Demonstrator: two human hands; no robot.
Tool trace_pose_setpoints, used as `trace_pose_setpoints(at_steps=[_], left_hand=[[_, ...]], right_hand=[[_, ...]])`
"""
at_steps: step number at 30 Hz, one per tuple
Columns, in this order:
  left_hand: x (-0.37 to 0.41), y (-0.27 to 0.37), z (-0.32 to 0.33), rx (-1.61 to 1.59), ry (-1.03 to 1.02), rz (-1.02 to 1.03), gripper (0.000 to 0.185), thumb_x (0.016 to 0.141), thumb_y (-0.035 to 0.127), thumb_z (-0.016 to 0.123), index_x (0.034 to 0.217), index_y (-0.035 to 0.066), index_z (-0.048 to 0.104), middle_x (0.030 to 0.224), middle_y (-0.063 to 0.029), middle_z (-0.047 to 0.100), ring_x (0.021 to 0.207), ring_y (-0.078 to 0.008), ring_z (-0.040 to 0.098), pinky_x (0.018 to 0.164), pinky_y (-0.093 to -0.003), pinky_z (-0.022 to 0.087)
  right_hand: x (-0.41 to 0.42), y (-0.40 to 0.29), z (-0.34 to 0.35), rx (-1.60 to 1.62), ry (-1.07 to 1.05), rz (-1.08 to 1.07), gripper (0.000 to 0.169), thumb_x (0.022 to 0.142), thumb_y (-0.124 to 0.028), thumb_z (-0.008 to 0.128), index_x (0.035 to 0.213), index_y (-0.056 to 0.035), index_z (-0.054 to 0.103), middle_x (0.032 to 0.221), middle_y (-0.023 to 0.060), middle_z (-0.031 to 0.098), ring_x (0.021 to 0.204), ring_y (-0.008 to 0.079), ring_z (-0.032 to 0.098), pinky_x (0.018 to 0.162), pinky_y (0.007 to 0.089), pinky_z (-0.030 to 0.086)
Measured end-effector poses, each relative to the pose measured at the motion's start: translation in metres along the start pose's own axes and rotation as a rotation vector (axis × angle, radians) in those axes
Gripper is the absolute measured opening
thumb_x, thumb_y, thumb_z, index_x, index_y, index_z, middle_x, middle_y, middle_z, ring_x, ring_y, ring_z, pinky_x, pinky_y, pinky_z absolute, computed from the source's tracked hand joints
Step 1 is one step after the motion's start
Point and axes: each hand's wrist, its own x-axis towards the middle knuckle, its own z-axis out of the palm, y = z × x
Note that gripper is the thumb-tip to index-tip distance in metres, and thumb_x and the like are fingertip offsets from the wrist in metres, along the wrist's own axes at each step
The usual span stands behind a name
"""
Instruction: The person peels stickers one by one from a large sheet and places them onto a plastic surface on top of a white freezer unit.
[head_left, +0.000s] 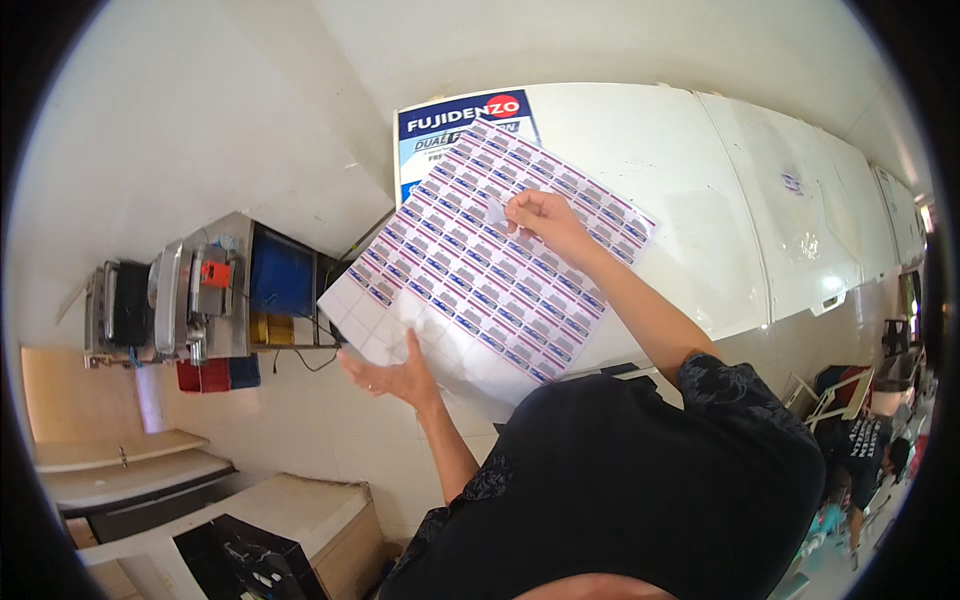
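A large sheet of printed stickers (480, 259) lies at a slant on a white chest freezer lid (637, 150). Rows of small labels with red and blue print cover most of it, while bare backing (442, 341) shows along its lower left edge. My right hand (546, 221) is over the upper middle of the sheet, thumb and fingertips pinching a small pale sticker (496, 211). At the lower left edge of the sheet is my left hand (397, 377), its thumb up against the backing and its fingers spread; nothing shows held in it.
A Fujidenzo brand panel (465, 112) sits partly under the sheet. Left stands a metal table (240, 300) with a weighing scale (214, 277) and a blue crate (283, 271). Wooden furniture (315, 517) is at lower left. Another person (859, 450) is at far right near a folding chair (840, 394).
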Motion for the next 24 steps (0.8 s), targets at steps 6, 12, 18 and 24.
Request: trace_pose_setpoints(at_steps=[6, 12, 18, 24], left_hand=[[0.012, 0.015, -0.018, -0.173, 0.05, 0.402, 0.046, 0.091, 0.008, 0.08, 0.134, 0.005, 0.062, 0.141, -0.0153, 0.058, 0.132, -0.0327, 0.053, 0.107, -0.0509, 0.042], [-0.053, 0.109, 0.005, -0.864, -0.864, -0.012, 0.013, 0.105, 0.006, 0.068, 0.112, -0.005, 0.072, 0.099, -0.0091, 0.075, 0.09, -0.0139, 0.07, 0.083, -0.0271, 0.056], [-0.126, 0.173, 0.038, -0.978, -1.185, -0.244, 0.032, 0.109, 0.025, 0.065, 0.106, -0.006, 0.075, 0.092, -0.0114, 0.077, 0.081, -0.0153, 0.074, 0.071, -0.0289, 0.062], [-0.174, 0.203, 0.049, -0.901, -1.24, -0.231, 0.031, 0.107, 0.025, 0.07, 0.1, -0.005, 0.077, 0.084, -0.0072, 0.075, 0.074, -0.0106, 0.07, 0.065, -0.0259, 0.06]], right_hand=[[-0.068, -0.011, -0.016, -0.283, 0.213, -0.288, 0.012, 0.102, -0.015, 0.072, 0.105, -0.0031, 0.073, 0.118, 0.0102, 0.08, 0.099, 0.0147, 0.07, 0.084, 0.0292, 0.053], [-0.117, -0.021, -0.018, -0.545, 0.37, -0.561, 0.007, 0.095, -0.006, 0.073, 0.1, -0.0029, 0.07, 0.126, 0.0153, 0.077, 0.116, 0.0337, 0.071, 0.096, 0.0397, 0.056], [-0.152, -0.006, -0.057, -0.865, 0.41, -0.801, 0.014, 0.088, -0.006, 0.076, 0.101, -0.0025, 0.071, 0.132, 0.0133, 0.073, 0.121, 0.0325, 0.068, 0.098, 0.0444, 0.054], [-0.184, -0.005, -0.117, -0.915, 0.43, -0.835, 0.015, 0.084, -0.007, 0.08, 0.098, -0.0054, 0.074, 0.134, 0.0123, 0.07, 0.124, 0.0326, 0.065, 0.1, 0.0445, 0.053]])
